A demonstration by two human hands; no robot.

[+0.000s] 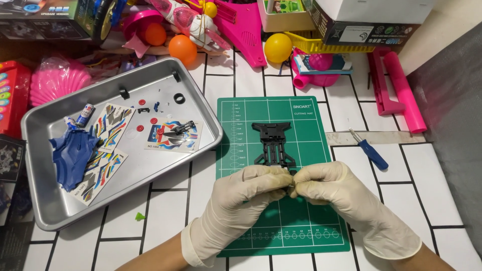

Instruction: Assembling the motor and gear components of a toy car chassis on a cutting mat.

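Observation:
Both my hands wear cream latex gloves and meet over a green cutting mat. My left hand and my right hand pinch a small dark part between their fingertips; its shape is mostly hidden. Just beyond the fingers a black plastic model car chassis lies flat on the mat, its near end touching or almost touching my fingers.
A metal tray at the left holds a blue car body shell, sticker sheets, a small tube and tiny red and black parts. A blue-handled screwdriver lies right of the mat. Pink toys, coloured balls and boxes crowd the far edge.

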